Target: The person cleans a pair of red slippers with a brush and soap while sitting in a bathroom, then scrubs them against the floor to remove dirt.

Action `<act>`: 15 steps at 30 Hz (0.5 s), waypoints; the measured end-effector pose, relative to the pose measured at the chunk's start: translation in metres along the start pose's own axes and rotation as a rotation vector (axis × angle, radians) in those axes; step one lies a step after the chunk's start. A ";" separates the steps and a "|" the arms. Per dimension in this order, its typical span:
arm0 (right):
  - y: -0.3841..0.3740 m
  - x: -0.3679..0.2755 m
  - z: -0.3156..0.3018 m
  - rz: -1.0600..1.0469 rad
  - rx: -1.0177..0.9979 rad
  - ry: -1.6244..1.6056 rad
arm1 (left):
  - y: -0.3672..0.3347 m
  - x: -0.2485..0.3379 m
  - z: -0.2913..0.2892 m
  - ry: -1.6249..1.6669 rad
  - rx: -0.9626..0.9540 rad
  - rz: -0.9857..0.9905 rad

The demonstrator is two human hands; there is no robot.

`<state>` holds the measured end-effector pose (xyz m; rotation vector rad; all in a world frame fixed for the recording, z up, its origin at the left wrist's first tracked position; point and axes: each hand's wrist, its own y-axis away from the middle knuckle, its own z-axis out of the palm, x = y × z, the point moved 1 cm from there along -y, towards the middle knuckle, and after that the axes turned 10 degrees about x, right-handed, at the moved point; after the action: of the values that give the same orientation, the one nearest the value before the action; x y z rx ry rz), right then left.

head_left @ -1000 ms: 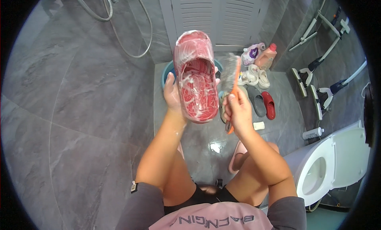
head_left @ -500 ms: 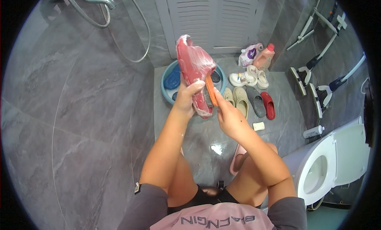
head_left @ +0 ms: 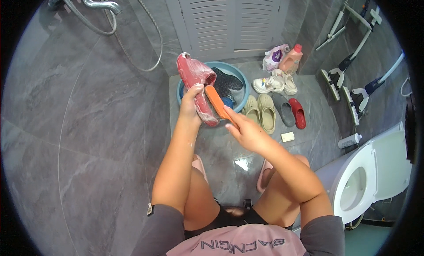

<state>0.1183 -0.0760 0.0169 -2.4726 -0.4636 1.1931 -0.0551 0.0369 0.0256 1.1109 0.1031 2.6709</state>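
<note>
Over the blue basin (head_left: 185, 86) on the bathroom floor, we're right in the scrubbing step: the left hand (head_left: 191, 107) has its grip wrapped around the soapy red slipper (head_left: 194, 86), holding it tilted on edge with the toe up, suds streaking its surface, just above the basin's near rim. The right hand (head_left: 248, 133) has its grip closed on the handle of an orange brush (head_left: 217, 103), and the brush head is laid against the slipper's side near the heel. A dark slipper (head_left: 226, 81) sits inside the basin. To the right on the floor, a line-up waits: a white pair of sandals (head_left: 274, 82), beige clogs (head_left: 260, 110), a grey slipper (head_left: 283, 109), a red slipper's mate (head_left: 298, 113), with a bar of soap (head_left: 287, 137) nearby. By my reading, the next move calls for firm strokes along the slipper while the left hand keeps it steady, turning it so untouched faces meet the bristles; slick soap makes a slip the main risk.
</note>
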 end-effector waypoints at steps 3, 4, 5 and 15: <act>-0.018 0.003 -0.007 0.009 0.043 0.387 | 0.006 -0.013 0.006 -0.019 -0.029 -0.089; -0.029 0.005 -0.008 0.078 0.018 0.527 | 0.005 -0.023 0.008 -0.057 -0.056 -0.126; -0.036 0.008 -0.006 0.100 0.068 0.575 | 0.010 -0.035 0.022 -0.238 0.005 0.075; -0.005 0.009 0.007 0.533 -0.197 -0.450 | -0.019 -0.012 -0.020 -0.169 -0.034 0.066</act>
<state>0.1172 -0.0663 0.0090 -2.5700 -0.0162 2.0221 -0.0575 0.0527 0.0003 1.3451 -0.0093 2.6116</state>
